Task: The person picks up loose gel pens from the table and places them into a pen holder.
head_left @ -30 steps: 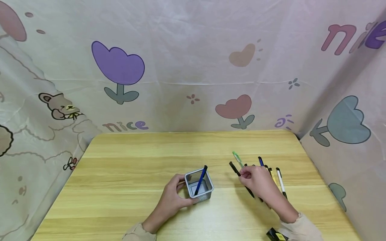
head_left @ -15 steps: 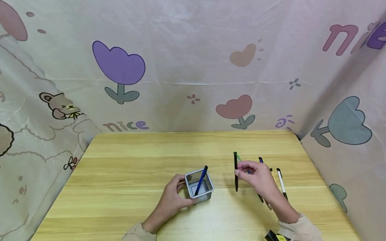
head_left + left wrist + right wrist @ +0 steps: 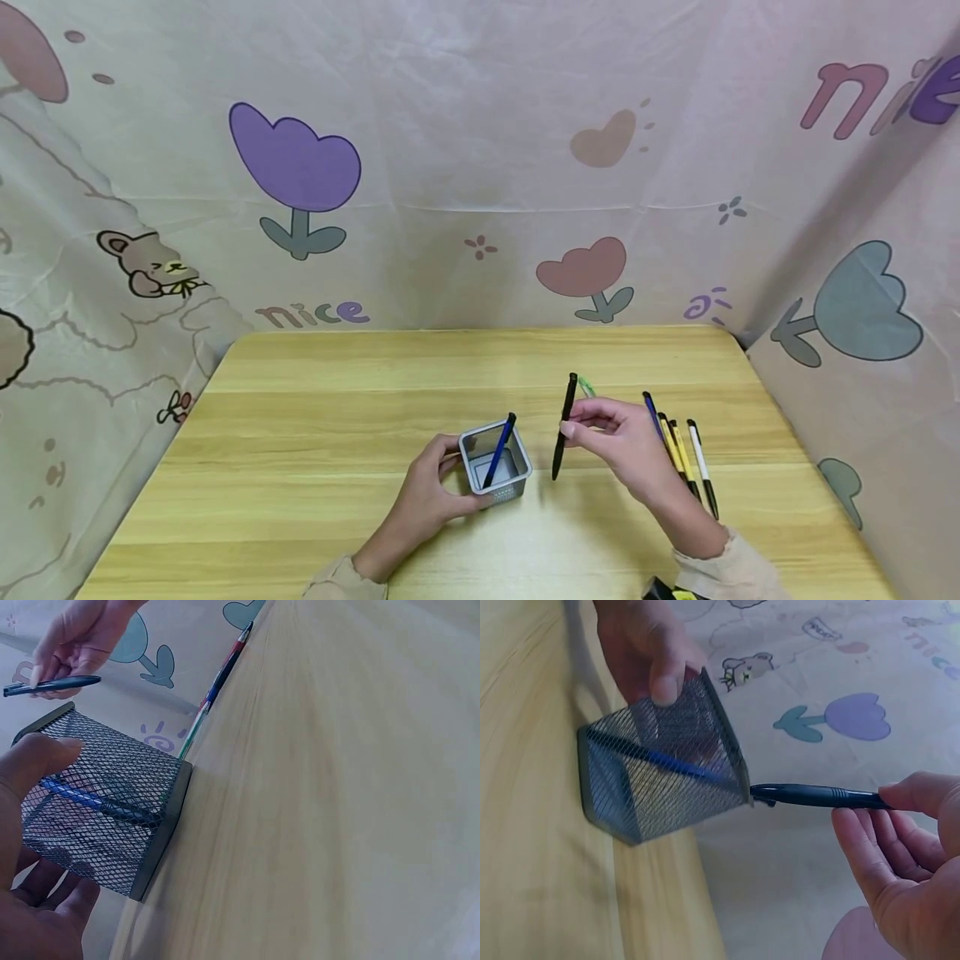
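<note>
My left hand (image 3: 431, 492) grips a silver mesh pen holder (image 3: 506, 492) on the wooden table, thumb on the near side and fingers behind. Inside leans a blue pen (image 3: 498, 454), its black end above the rim; the left wrist view shows this blue pen (image 3: 82, 796) through the mesh. To the right of the holder, my right hand (image 3: 622, 437) pinches a black pen (image 3: 564, 429) between thumb and fingers, nearly upright and above the table. In the right wrist view the black pen (image 3: 862, 799) visually meets the holder's rim; whether they touch I cannot tell.
Right of my right hand lie a blue pen (image 3: 651, 408), two yellow pens (image 3: 678, 450) and a white pen (image 3: 701, 467). A green pen (image 3: 587, 386) is partly hidden behind that hand. A black and yellow object (image 3: 660, 590) shows beside the right sleeve. Patterned cloth (image 3: 450, 167) backs the table.
My right hand has picked the black pen up from among the loose pens, turned it nearly upright and carried it left towards the holder. The left hand and holder have stayed put.
</note>
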Tool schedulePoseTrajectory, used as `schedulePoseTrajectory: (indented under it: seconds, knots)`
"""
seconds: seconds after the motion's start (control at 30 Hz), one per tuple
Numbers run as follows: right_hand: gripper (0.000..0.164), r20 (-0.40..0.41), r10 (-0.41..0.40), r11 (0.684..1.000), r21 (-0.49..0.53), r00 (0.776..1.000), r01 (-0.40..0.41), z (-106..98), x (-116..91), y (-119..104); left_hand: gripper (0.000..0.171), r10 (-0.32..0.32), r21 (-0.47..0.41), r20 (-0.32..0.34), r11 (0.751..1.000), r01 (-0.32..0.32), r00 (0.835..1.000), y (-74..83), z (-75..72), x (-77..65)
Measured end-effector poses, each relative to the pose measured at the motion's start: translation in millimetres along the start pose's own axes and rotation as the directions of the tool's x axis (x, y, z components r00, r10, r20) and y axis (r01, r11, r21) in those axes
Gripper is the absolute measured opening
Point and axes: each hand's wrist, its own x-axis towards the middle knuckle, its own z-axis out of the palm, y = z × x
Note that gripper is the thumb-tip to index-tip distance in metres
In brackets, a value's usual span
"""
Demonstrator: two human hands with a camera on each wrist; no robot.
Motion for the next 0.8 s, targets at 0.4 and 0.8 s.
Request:
schedulePoseTrajectory:
  seconds: [0.4, 0.8]
  knots:
    - [0.020, 0.018, -0.047, 0.995, 0.089, 0.999, 0.046, 12.6, 0.6, -10.7, 0.075, -0.001, -0.001, -0.003, 1.000, 0.001, 1.000, -0.2, -0.4, -0.1]
    - [0.018, 0.017, -0.067, 0.989, 0.134, 0.998, 0.064, 24.4, 2.1, -4.8, 0.074, -0.001, 0.006, -0.004, 1.000, 0.001, 1.000, -0.3, 0.5, 0.5]
